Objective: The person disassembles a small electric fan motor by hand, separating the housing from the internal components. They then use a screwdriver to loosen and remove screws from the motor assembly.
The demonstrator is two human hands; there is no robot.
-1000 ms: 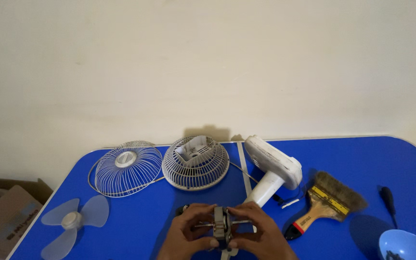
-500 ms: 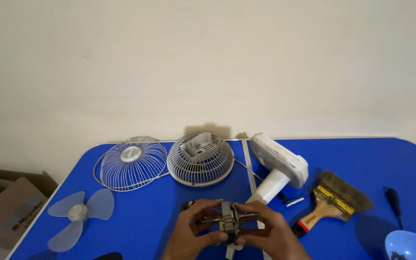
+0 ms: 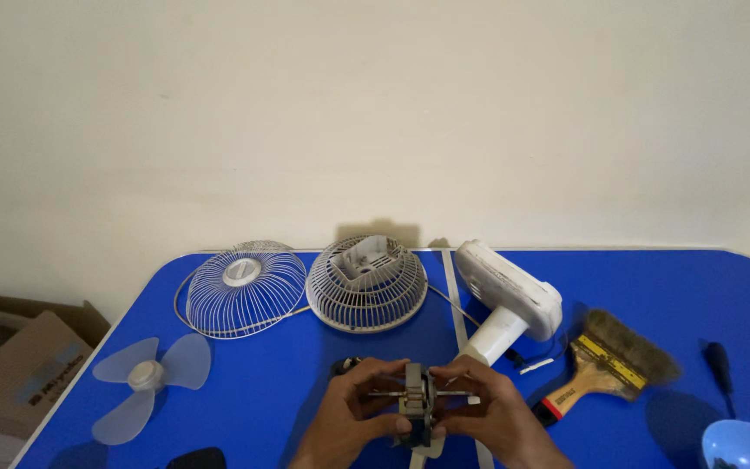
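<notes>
Fan motor [image 3: 416, 401] | grey metal, thin shaft | gripped by both hands

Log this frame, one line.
left hand + right hand: hold fan motor | table: grilles, blade, base, brush

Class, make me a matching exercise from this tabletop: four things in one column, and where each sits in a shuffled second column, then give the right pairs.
Things:
1. Motor
2. Fan blade
3. Brush
4. Bowl

Places:
A. Bottom right corner of the view
B. Held in both hands
C. Left end of the table, near the cardboard box
D. Right of the white fan stand

Pairs: 1-B, 2-C, 3-D, 4-A
</notes>
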